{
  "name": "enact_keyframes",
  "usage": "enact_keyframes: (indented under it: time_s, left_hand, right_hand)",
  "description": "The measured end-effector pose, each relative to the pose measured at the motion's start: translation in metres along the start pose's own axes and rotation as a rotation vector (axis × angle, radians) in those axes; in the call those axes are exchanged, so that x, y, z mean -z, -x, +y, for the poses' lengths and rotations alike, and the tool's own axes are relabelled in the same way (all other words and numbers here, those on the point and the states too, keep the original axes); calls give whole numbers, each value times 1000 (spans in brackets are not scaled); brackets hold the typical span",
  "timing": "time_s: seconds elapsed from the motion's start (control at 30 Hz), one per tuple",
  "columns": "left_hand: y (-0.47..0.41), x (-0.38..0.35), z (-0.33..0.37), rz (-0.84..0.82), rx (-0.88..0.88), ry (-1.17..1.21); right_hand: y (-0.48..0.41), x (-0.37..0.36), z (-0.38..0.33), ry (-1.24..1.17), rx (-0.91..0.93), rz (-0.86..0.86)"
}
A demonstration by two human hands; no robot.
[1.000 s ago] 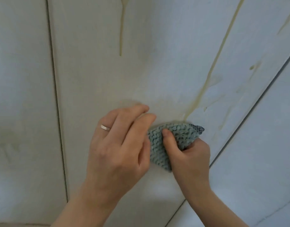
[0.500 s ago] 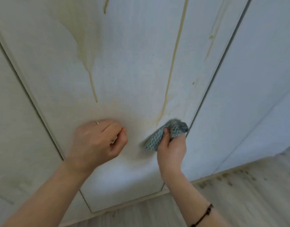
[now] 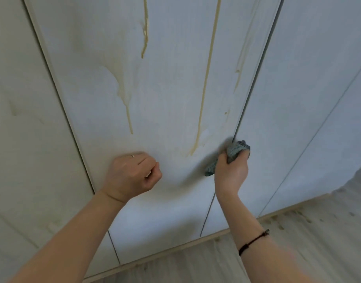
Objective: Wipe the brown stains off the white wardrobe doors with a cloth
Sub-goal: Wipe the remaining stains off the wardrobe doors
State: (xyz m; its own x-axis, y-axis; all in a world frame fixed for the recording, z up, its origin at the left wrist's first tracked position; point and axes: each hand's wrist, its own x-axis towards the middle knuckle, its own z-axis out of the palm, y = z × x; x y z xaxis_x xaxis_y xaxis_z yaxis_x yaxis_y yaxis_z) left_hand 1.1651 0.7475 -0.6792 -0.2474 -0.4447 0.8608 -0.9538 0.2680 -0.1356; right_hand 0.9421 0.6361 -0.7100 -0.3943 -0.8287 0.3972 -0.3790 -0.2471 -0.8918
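Unobstructed door panel (image 3: pixel 175 88) above, floor (image 3: pixel 298 252) below

The middle wardrobe door (image 3: pixel 165 99) is white board, matt, with a faint fine grain. The brown stains (image 3: pixel 204 88) on it are thin, dull runs, with a slight sheen high on the door. At the door's right edge, the cloth (image 3: pixel 235 150) is a coarse, ribbed teal-grey knit. Below the door, the floor (image 3: pixel 318 242) shows pale, matt wood-look planks. Before the door's lower part are a shiny metal ring (image 3: pixel 133 155) and a dark cord bracelet (image 3: pixel 254 242).

One left hand (image 3: pixel 132 176), one right hand (image 3: pixel 230 172), one cloth (image 3: pixel 236 150), one ring (image 3: pixel 133 155), one wristband (image 3: pixel 253 243), at least three wardrobe doors (image 3: pixel 175 99)
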Motion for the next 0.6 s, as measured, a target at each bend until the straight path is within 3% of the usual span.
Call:
enact_keyframes:
  time_s: [0.13, 0.3, 0.37, 0.43, 0.5, 0.57, 0.6]
  left_hand:
    - [-4, 25, 6, -125, 90, 17]
    - [-17, 95, -16, -47, 302, -277]
    - [-31, 127, -22, -100, 377, -457]
    - [-43, 147, -23, -151, 475, -596]
    - [-52, 155, -18, -265, 656, -687]
    - [-59, 155, -11, -360, 733, -752]
    - [-62, 152, -9, -384, 735, -767]
  right_hand:
    - [81, -39, -28, -50, 148, -277]
    - [82, -24, -8, -13, 395, -574]
    - [52, -11, -8, -49, 301, -485]
    - [21, 0, -14, -163, 95, -282]
    - [11, 2, -22, -276, -76, -153]
    - [27, -7, -32, -260, -24, -183]
    - [41, -13, -35, -215, 94, -252]
